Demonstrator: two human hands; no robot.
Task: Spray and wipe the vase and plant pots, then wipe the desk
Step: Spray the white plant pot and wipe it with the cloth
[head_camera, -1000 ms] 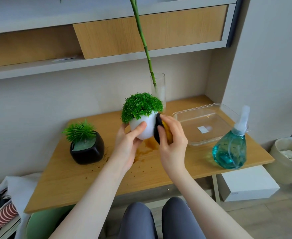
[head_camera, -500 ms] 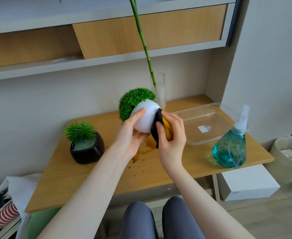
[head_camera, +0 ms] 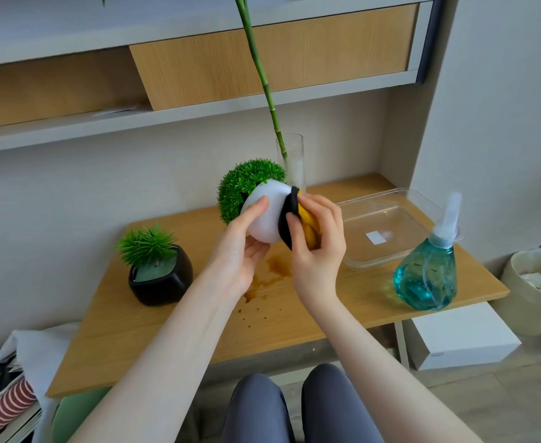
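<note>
My left hand (head_camera: 235, 251) holds a round white plant pot (head_camera: 267, 215) above the desk, tipped so its bushy green plant (head_camera: 245, 183) points up and to the left. My right hand (head_camera: 318, 244) presses a black and yellow cloth (head_camera: 298, 219) against the pot's right side. A black pot with a spiky green plant (head_camera: 159, 276) stands on the wooden desk (head_camera: 179, 321) at the left. Behind my hands a tall glass vase (head_camera: 294, 161) holds a bamboo stalk. A teal spray bottle (head_camera: 425, 276) stands at the right front. Brown spill stains (head_camera: 269, 276) lie under my hands.
A clear plastic tray (head_camera: 387, 228) sits right of centre, behind the spray bottle. Shelving (head_camera: 199, 103) overhangs the desk's back. On the floor at the right are a white box (head_camera: 460, 340) and a beige bin (head_camera: 537, 289). Bags and papers (head_camera: 4, 394) lie at the lower left.
The white pot has been raised and tipped from upright onto its side, plant now pointing left. My right hand has kept the cloth against it and moved up along with it.
</note>
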